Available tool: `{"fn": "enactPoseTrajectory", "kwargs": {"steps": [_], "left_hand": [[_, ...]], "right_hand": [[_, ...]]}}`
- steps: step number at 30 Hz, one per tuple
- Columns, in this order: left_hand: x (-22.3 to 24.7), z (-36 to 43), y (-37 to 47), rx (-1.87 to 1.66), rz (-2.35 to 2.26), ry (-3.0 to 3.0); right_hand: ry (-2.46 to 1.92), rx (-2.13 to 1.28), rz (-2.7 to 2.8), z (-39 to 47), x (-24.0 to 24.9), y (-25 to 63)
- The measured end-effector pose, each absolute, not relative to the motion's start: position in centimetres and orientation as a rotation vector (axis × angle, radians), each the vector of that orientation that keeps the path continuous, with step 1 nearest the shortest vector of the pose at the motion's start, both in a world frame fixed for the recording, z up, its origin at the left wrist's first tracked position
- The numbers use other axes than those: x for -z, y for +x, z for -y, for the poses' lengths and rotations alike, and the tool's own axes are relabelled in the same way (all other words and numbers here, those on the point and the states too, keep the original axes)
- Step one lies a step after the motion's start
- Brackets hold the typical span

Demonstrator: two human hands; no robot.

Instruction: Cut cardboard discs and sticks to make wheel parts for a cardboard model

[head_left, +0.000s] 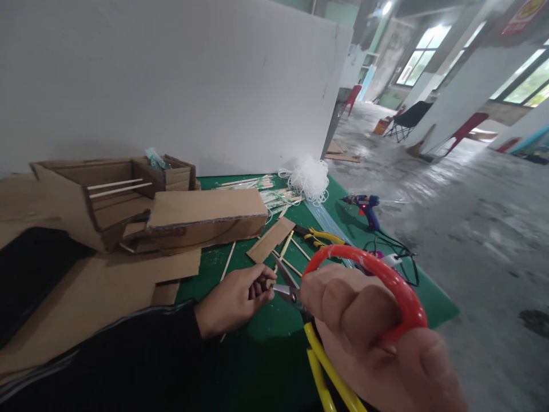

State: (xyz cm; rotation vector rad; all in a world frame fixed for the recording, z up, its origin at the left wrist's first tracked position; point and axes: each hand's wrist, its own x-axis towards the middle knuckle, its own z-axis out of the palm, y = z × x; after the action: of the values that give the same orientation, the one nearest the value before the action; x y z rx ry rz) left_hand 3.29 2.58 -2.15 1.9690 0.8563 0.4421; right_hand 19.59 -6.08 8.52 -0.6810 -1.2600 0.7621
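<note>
My right hand (364, 320), large in the foreground, is wrapped round the red handle of a pair of scissors (293, 294). The scissor blades stand apart and point left, towards the fingertips of my left hand (240, 297). Those fingers are closed in a pinch on a small brown piece (269, 283), which lies at the lower blade. Just beyond the blades are a cardboard strip (271, 239) and thin wooden sticks (227, 260) on the green table (261, 366).
Cardboard boxes (208, 214) stand at the left. Towards the back lie bundled sticks and a white cord heap (309, 180). A blue glue gun (366, 209), yellow-handled pliers (321, 236) and a black cable are at the right. Yellow handles (319, 366) show below my right hand.
</note>
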Motion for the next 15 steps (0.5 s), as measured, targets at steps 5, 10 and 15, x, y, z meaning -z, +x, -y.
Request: {"fn": "enactPoseTrajectory", "kwargs": {"steps": [5,10,15], "left_hand": [[2.27,-2.61,3.29,-0.443,-0.856,1.923],[2.06,-2.55,3.33,-0.46,-0.849,1.912],[1.89,-2.43,3.27,-0.465,-0.865,1.97]], "right_hand": [[-0.665,-0.751,1.251,6.11,-8.32,19.5],[-0.639,-0.76,1.239,6.19,-8.18,19.39],[-0.614,-0.766,1.244,5.97,-8.2,19.4]]}}
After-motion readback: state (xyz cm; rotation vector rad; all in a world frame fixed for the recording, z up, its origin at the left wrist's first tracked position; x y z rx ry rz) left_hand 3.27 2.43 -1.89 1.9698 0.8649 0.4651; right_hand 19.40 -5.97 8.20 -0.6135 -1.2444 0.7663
